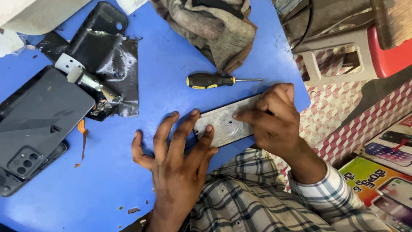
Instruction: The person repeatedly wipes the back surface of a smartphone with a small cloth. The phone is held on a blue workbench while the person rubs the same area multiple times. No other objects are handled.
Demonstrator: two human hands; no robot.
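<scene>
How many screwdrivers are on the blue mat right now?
1: a black-and-yellow screwdriver lies above the hands, beside the grey cloth. More may be hidden under the cloth.

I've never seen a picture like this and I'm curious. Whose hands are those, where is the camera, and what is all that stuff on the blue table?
The picture comes from a camera worn on a person's head, looking down, so you see that person's own two hands. There is no machine here.

The left hand is spread out, with its fingertips pressing one end of a flat silvery phone panel. The right hand rests on the other end, fingers curled over its edge. The panel lies flat on the blue table.

Just above the hands lies a small screwdriver with a black and yellow handle. On the left is a dark phone back cover with camera holes, and beside it some crumpled black foil. At the top lies a grey cloth. The checked shirt belongs to the same person.
</scene>
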